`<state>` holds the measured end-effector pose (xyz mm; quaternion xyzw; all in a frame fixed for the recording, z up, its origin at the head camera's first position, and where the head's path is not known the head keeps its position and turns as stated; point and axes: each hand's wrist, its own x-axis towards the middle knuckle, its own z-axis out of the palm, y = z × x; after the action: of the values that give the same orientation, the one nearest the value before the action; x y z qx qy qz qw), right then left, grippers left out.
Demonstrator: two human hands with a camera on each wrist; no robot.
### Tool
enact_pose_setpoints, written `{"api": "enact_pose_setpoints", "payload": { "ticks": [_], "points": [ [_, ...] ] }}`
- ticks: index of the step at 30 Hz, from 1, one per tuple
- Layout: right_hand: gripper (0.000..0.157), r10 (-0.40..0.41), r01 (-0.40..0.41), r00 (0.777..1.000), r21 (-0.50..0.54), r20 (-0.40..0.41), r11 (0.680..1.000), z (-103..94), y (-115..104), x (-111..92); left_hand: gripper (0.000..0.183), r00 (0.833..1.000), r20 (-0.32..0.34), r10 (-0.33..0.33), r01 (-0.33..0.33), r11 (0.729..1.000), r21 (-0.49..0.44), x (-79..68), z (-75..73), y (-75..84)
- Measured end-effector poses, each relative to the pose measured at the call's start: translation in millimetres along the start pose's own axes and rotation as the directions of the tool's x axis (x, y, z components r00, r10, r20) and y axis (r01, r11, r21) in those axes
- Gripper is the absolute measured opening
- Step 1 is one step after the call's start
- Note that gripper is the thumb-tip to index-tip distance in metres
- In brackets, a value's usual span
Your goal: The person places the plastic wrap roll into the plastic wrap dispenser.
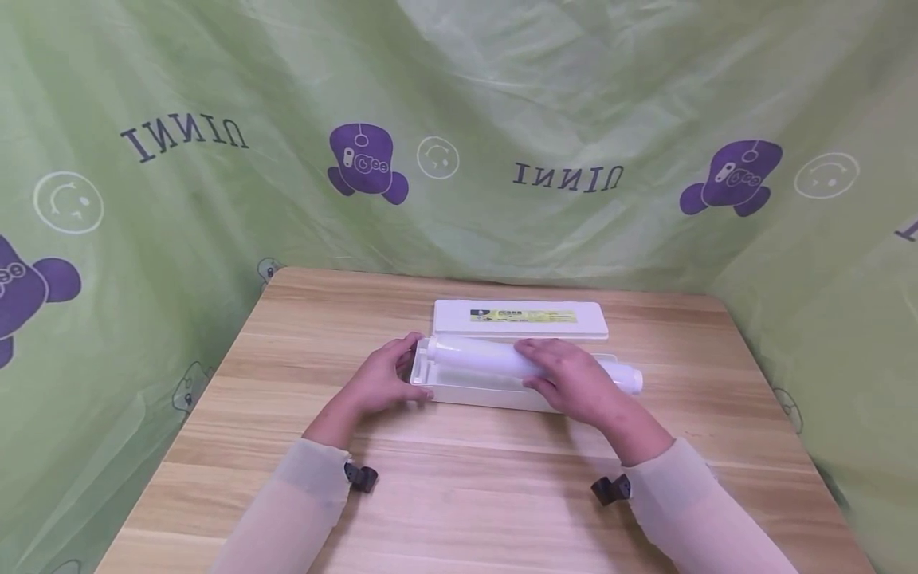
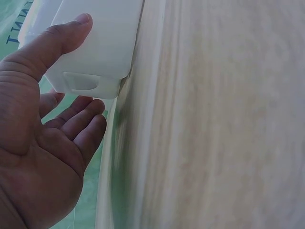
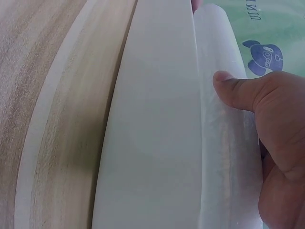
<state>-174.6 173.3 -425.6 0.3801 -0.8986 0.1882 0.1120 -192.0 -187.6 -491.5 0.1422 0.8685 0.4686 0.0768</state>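
Observation:
A roll of plastic wrap (image 1: 480, 355) lies slantwise over a long white box (image 1: 488, 396), its right end sticking out past the box's rim. My right hand (image 1: 577, 383) grips the roll right of its middle, the thumb (image 3: 231, 90) on the near side and the fingers over the far side. At the box's left end my left hand (image 1: 383, 376) holds the box, with the thumb (image 2: 71, 38) on the front wall and the fingers round the far side. Part of the box's inside is hidden under the roll.
Just behind the box lies a white lid (image 1: 519, 328) with a yellow-and-black label (image 1: 523, 316). Both stand on a wood-grain table (image 1: 459, 486). A green printed curtain (image 1: 459, 223) hangs behind the table and on both sides.

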Motion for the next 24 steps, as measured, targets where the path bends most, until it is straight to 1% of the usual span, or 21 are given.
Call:
{"api": "enact_pose_setpoints", "payload": {
  "ticks": [4,10,18,21,24],
  "points": [
    [0.057,-0.001,0.001,1.0,0.001,0.012,1.0,2.9,0,2,0.104,1.0,-0.003,-0.006,0.006,1.0,-0.006,-0.1,0.5,-0.2],
    [0.055,-0.006,0.006,1.0,0.0,0.021,1.0,4.8,0,4,0.099,1.0,-0.004,0.003,-0.003,1.0,-0.018,0.9,0.7,-1.4],
    [0.053,-0.032,0.032,0.999,0.001,0.027,0.999,9.3,0,8,0.099,1.0,-0.002,0.003,-0.003,1.0,-0.001,0.7,-0.1,0.3],
    [0.053,-0.036,0.035,0.999,0.003,0.027,0.999,11.5,0,10,0.098,1.0,-0.002,0.001,-0.001,1.0,0.007,0.1,-0.4,1.4],
    [0.053,-0.033,0.033,0.999,0.0,0.039,0.999,13.9,-1,11,0.1,1.0,-0.002,-0.005,0.005,1.0,0.007,-0.2,-0.7,1.0]
  ]
}}
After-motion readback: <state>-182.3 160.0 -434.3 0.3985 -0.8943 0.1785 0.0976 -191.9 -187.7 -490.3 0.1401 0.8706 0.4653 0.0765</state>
